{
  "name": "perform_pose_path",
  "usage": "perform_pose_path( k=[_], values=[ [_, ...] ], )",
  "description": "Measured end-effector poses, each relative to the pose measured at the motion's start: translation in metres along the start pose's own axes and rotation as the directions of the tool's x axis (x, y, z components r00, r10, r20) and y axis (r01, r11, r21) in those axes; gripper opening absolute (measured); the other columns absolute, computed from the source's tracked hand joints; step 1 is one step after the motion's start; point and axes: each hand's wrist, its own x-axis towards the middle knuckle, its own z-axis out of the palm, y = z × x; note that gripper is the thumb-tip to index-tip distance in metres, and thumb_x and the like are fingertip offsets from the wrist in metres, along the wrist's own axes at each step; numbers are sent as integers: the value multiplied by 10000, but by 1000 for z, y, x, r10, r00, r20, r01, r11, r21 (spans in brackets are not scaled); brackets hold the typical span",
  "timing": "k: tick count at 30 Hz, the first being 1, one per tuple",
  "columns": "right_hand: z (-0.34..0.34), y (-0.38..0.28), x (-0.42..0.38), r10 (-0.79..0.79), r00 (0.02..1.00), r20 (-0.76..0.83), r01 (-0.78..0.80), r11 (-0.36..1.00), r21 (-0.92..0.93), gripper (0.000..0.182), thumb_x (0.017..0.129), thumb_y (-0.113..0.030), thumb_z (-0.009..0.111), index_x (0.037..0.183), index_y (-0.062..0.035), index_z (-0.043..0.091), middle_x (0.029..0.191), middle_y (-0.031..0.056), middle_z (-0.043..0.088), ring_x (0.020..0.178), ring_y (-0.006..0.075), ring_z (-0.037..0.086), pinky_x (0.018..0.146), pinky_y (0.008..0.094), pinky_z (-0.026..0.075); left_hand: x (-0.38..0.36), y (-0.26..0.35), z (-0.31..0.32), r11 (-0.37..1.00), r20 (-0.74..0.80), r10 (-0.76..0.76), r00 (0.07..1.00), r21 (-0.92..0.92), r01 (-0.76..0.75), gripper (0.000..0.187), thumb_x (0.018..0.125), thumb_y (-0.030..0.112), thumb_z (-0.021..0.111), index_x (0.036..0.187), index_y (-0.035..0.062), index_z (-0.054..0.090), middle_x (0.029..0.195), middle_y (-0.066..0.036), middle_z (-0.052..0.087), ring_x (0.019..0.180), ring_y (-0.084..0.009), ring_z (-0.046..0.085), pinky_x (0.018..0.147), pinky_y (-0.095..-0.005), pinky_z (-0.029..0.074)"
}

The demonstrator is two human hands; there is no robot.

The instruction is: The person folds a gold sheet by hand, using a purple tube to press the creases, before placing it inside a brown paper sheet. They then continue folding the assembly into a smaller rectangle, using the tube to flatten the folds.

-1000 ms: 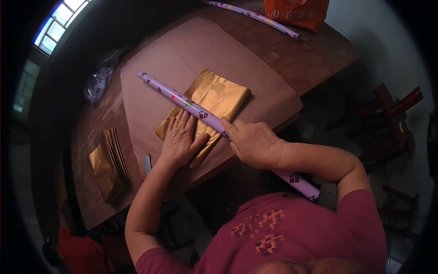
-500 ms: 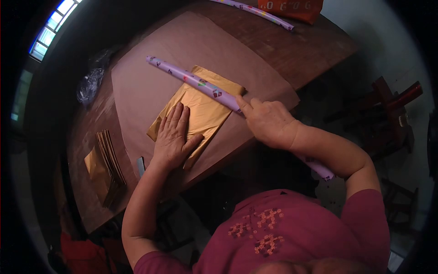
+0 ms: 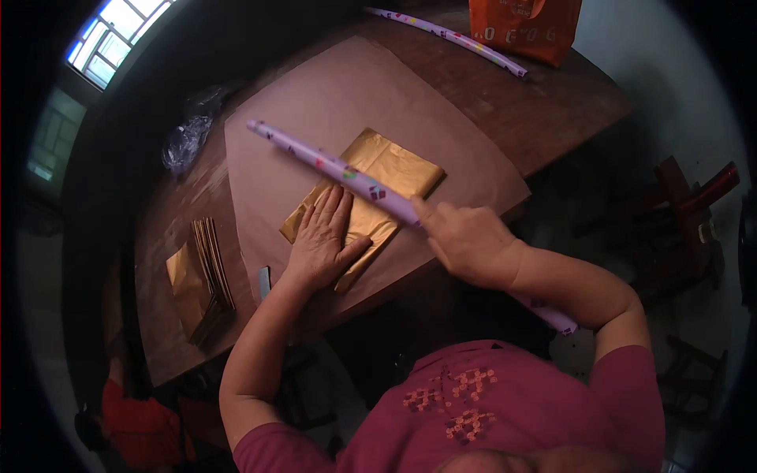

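My right hand (image 3: 471, 246) is closed around a long lilac roll of patterned wrapping paper (image 3: 359, 183). The roll slants across the view, and its near end shows below my right forearm. Beneath it lies a folded piece of gold paper (image 3: 402, 164), its surface creased. My left hand (image 3: 321, 240) lies flat on the gold paper with fingers stretched and thumb apart, the roll passing just beyond its fingertips. Under the gold paper a large brown paper sheet (image 3: 276, 158) is spread over the wooden table (image 3: 544, 134).
Folded gold-brown papers (image 3: 193, 280) stand at the table's left, near a small grey strip (image 3: 264, 282). Crumpled clear plastic (image 3: 188, 142) lies farther back. Another patterned roll (image 3: 449, 35) and an orange bag (image 3: 524, 31) sit at the far side. A wooden chair (image 3: 686, 213) stands right.
The roll in my right hand has shifted across the gold paper toward my left hand, uncovering more of its far part. My left hand stays flat on the paper. The whole view has shifted slightly.
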Motion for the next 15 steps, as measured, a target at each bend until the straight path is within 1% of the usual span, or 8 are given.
perform_pose_path(
  k=[2,4,6,8,9,11,12,15],
  values=[
    [15,-9,3,-50,997,61,46,997,66,541,895,-116,507,1407,48,450,958,185,635,820,326,687,713,423,560,0,-1,0,1000,12,-2,1000,10,2,896,935,639,467,1559,31,258,1629,-191,210,1526,-315,153,1230,-462,124],
    [26,3,8,-26,998,56,21,997,78,524,907,-110,489,1408,40,450,958,188,645,812,347,685,733,439,560,0,-2,2,1000,10,-1,1000,12,1,896,935,640,466,1560,33,256,1630,-188,209,1527,-313,152,1230,-459,124],
    [30,27,15,74,997,1,-74,996,57,514,914,-181,570,1389,-3,481,947,185,634,792,378,663,711,476,546,-1,-2,3,1000,4,-5,1000,9,5,897,935,641,465,1562,36,254,1631,-185,209,1527,-310,152,1231,-455,124],
    [27,53,22,168,985,28,-168,986,-2,522,920,-189,561,1397,-1,467,982,196,648,830,387,662,757,482,540,-1,-1,1,1000,17,-13,1000,9,13,901,934,646,464,1563,37,251,1634,-178,204,1528,-304,147,1233,-447,121],
    [23,67,25,165,986,26,-165,986,-4,522,920,-189,561,1397,-1,467,982,196,648,830,387,662,757,482,540,-1,-1,1,1000,14,-15,1000,10,15,901,934,646,464,1563,37,251,1634,-178,204,1528,-304,147,1233,-447,121],
    [17,90,28,282,959,-11,-282,955,-88,546,922,-197,559,1419,-3,444,1004,201,651,849,391,660,788,487,532,-1,-2,2,1000,9,-5,1000,1,5,904,933,648,465,1563,36,249,1638,-175,194,1530,-302,140,1234,-443,118],
    [13,97,28,278,961,-15,-278,957,-88,546,922,-197,559,1419,-3,444,1004,201,651,849,391,660,788,487,532,-2,-3,3,1000,6,-8,1000,4,8,904,933,648,465,1563,36,249,1638,-175,194,1530,-302,140,1234,-443,118],
    [8,100,22,270,959,-91,-278,956,-98,488,920,-138,495,1375,38,477,966,224,679,851,379,684,759,478,549,0,-3,2,1000,13,-5,1000,7,5,900,935,643,466,1564,36,246,1640,-174,187,1532,-300,134,1235,-440,113]
  ],
)
